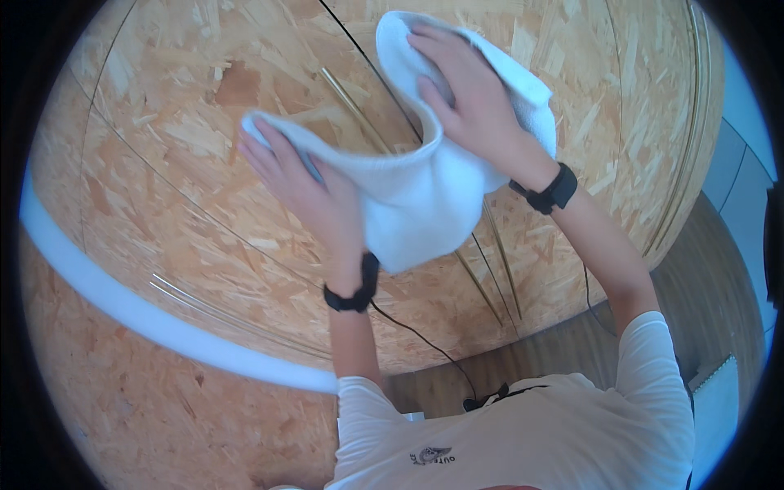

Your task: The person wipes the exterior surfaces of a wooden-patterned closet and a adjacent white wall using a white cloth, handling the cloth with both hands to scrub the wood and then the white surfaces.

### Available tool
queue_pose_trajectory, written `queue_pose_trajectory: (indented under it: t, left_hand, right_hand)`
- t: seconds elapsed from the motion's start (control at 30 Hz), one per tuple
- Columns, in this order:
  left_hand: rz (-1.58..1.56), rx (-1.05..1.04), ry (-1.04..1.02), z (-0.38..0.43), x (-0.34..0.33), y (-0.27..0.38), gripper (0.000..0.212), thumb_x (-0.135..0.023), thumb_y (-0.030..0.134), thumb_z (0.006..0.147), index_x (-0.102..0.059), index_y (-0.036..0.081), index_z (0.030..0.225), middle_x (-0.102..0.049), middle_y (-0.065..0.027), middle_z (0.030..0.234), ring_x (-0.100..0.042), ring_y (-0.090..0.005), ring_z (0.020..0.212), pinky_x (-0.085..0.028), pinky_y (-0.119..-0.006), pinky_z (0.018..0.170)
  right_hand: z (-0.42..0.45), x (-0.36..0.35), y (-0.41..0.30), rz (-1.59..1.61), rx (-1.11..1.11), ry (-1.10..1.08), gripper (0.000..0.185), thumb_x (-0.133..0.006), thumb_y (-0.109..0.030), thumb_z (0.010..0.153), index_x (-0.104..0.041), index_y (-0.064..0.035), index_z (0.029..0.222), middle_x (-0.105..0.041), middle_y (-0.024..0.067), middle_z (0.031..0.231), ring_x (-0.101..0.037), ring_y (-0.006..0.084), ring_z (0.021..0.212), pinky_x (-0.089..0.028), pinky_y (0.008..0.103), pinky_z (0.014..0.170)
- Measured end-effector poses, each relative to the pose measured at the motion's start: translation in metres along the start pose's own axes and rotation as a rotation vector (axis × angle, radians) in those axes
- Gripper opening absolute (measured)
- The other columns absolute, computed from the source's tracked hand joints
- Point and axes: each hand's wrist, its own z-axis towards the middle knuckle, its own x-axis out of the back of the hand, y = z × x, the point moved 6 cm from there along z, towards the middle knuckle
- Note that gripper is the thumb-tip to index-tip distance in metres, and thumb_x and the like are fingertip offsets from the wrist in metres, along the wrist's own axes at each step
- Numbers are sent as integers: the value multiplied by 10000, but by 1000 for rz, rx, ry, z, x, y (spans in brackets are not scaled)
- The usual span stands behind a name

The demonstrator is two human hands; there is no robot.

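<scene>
A white cloth [422,196], which looks like a towel, hangs in a sagging curve between my two hands above an oriented strand board surface [257,196]. My left hand [300,177] grips its left end, the fingertips curled at the cloth's edge. At the upper right, my right hand [471,92] holds the other end, with a fold of cloth lying beyond the fingers. Both wrists wear black bands. Beneath the cloth, thin brass-coloured rods [352,107] lie on the board, partly hidden by it.
More thin metal rods [239,318] lie at the lower left, beside a white foam-like strip [165,334]. Long rods [683,141] run along the right edge of the board. A dark cable [422,337] hangs near my body, above a wood-patterned floor [704,263].
</scene>
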Motion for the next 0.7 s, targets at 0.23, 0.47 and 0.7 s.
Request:
queue_pose_trajectory:
  t: [0.23,0.47,0.7]
  left_hand:
    - [205,-213,30,50,-35,23,192,-573,180,907,-650,41,1014,-553,-117,1088,-517,-297,984,-386,-444,865]
    - [1,-56,34,55,-44,17,168,-558,166,921,-613,21,989,-561,-123,980,-532,-311,942,-417,-399,815]
    - [9,-5,0,56,-42,19,177,-549,165,927,-590,-3,967,-560,-148,933,-548,-320,888,-432,-400,776]
  right_hand:
    - [35,13,-16,-116,33,112,286,-594,-134,841,-590,-54,1116,-549,116,1203,-495,310,1132,-412,396,968]
    - [53,11,-10,-198,50,42,200,-626,-161,822,-628,-88,1009,-563,79,1009,-523,266,995,-457,390,823]
    - [48,7,-4,-74,-20,42,164,-609,-173,847,-618,-77,980,-572,95,927,-567,286,903,-469,403,750]
